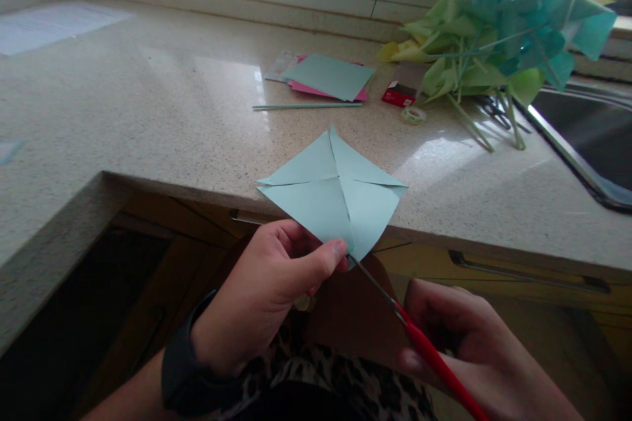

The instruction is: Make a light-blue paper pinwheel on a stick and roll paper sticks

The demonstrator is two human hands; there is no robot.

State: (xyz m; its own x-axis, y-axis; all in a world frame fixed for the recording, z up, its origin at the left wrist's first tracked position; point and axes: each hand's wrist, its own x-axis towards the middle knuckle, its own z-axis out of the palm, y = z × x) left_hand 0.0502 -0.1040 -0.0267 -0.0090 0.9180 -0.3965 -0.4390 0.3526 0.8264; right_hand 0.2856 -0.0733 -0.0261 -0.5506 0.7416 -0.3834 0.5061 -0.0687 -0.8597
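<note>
My left hand (269, 289) pinches the near corner of a light blue paper square (333, 194), holding it up in front of the counter edge. The square has cuts running from its corners toward the middle. My right hand (474, 348) grips red-handled scissors (419, 342), whose blades point up and left and meet the paper's lower corner beside my left thumb. A dark watch band sits on my left wrist.
A speckled countertop (172, 112) holds a stack of blue and pink paper sheets (328, 77), a thin green stick (306, 106), a small red box (402, 93), a tape roll (413, 114) and a heap of green and teal paper pinwheels (498, 39). A sink (592, 138) lies at right.
</note>
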